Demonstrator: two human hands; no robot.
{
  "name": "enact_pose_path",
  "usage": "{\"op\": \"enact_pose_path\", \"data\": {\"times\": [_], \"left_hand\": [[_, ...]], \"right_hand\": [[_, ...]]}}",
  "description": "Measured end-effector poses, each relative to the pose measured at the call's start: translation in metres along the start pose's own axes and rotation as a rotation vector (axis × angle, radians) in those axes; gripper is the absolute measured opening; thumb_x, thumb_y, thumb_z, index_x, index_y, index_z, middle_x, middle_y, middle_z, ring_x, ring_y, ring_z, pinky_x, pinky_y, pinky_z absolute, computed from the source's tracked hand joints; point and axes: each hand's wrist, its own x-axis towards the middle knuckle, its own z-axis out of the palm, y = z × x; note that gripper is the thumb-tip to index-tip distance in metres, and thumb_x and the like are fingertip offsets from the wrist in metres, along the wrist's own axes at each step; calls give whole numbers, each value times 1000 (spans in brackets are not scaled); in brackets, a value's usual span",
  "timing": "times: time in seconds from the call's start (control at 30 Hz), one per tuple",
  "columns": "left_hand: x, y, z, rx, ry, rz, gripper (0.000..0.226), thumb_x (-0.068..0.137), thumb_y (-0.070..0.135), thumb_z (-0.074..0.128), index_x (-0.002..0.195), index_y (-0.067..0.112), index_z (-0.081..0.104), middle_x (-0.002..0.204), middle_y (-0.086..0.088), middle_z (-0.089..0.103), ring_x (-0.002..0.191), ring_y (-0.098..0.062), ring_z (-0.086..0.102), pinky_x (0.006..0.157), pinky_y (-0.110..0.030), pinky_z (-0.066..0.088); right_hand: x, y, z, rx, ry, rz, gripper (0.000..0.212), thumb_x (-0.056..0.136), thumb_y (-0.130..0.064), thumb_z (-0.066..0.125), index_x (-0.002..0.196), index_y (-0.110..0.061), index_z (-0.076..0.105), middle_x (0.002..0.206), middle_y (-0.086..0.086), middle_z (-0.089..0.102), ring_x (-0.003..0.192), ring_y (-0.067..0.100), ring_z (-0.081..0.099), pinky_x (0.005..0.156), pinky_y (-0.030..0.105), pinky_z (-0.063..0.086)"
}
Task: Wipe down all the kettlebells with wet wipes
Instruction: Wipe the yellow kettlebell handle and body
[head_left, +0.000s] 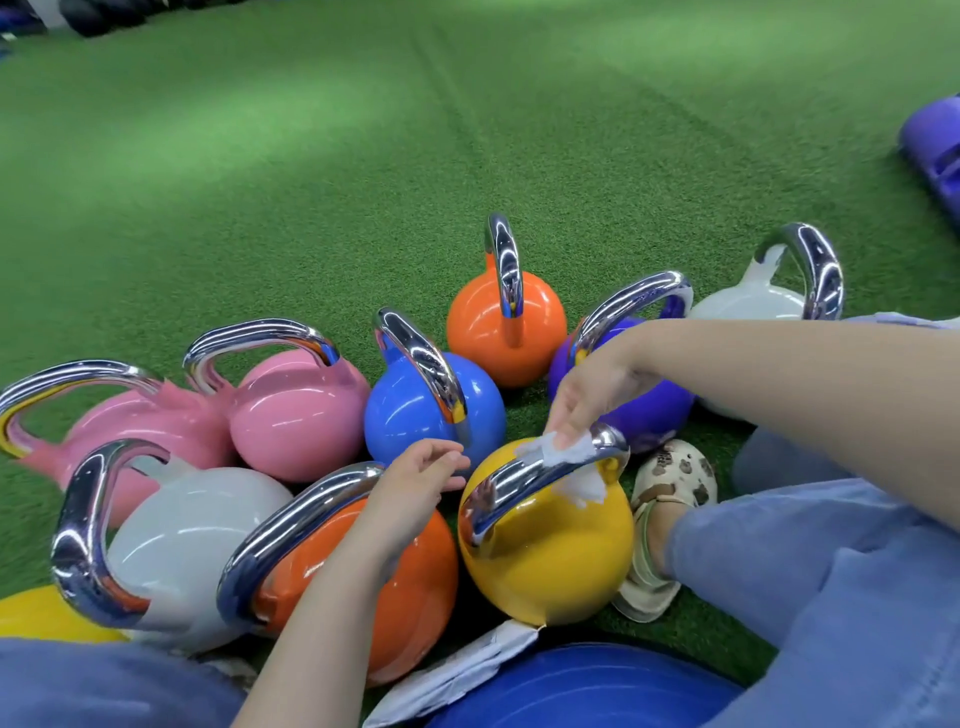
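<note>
Kettlebells crowd the green artificial turf (363, 156) in front of a seated person, and the nearest are cut off at the bottom edge: a dark blue rounded one (582, 691) with a white wipe packet (457, 670) lying against it. Just beyond stands the glossy yellow ball-shaped kettlebell with a chrome handle (545, 540), upright beside a foot in a spotted sandal (670, 488). The right hand (582, 410) reaches down from above and pinches a crumpled white wet wipe (569, 457) against the far end of that handle; part of the wipe hangs below the bar. The left hand (415, 478) hovers open and relaxed over the neighbouring orange kettlebell with a chrome handle (384, 582), holding nothing.

These look like solid, heavy iron; the enamel shells and polished handles are probably slick, more so once damp, so a lift should be by a full grip round the handle, never the ball. For wiping, rolling or tilting one in place likely beats lifting. The wipe is soft and limp and will fold round the bar easily.

Farther out sit a pale grey kettlebell (192, 540), two pink ones (296, 415), a blue one (431, 410), a purple one (639, 400), another orange one (498, 327) and a white one (748, 306), packed close, several touching.
</note>
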Motion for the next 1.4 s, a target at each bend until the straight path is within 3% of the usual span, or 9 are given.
{"op": "enact_pose_path", "data": {"times": [0.13,0.27,0.4,0.63,0.8,0.97,1.13,1.23,1.4], "left_hand": [[5,3,2,-8,35,9,15,97,25,43,103,23,57,104,10,65,96,-8,62,85,-27,42],[12,9,11,1,24,24,16,97,23,43,105,22,57,106,6,64,97,-11,61,71,-20,42],[17,16,19,-3,20,32,14,97,22,44,98,23,57,105,5,64,94,-11,61,69,-20,41],[20,30,30,96,-17,82,18,99,22,39,107,20,55,106,7,61,100,-13,58,69,-19,39],[28,34,34,165,-31,119,20,100,16,36,102,21,55,107,1,60,101,-17,57,83,-26,39],[39,39,41,174,-44,119,21,100,15,35,104,19,55,104,3,59,98,-16,57,74,-21,39],[52,48,38,176,-64,112,22,100,14,34,103,19,55,102,4,60,94,-15,57,65,-14,38],[57,48,32,156,-67,109,23,99,12,35,97,20,56,100,2,60,93,-17,57,70,-20,41],[59,35,24,118,-17,114,23,99,8,34,95,18,54,96,-1,59,89,-20,56,75,-26,41]], "right_hand": [[14,-35,14,-156,41,-10,28,96,-27,51,116,-11,62,82,-17,65,75,-2,60,67,9,45],[32,-50,28,-310,126,-49,27,93,-40,52,110,-22,63,90,1,59,81,16,52,76,30,46],[18,-37,22,-205,183,-62,20,93,-36,54,89,-21,65,74,-6,57,68,11,49,63,17,43],[-9,19,2,13,253,-7,25,93,-24,55,103,-5,67,86,-8,65,91,10,56,85,17,43],[-17,63,0,111,317,25,17,90,-16,58,99,-5,68,71,-17,68,70,-9,59,81,14,41],[-24,78,20,139,323,41,32,82,-29,64,104,-6,63,87,9,57,79,19,50,68,25,39],[-25,44,49,433,567,-15,50,96,-53,27,117,-20,58,116,-5,60,109,12,53,107,30,32],[-17,13,53,303,755,-8,61,99,-48,19,118,-7,60,110,4,55,106,18,49,93,26,33],[11,-23,59,-241,618,69,49,101,-44,24,115,-13,59,112,3,58,108,23,50,87,32,36]]}}
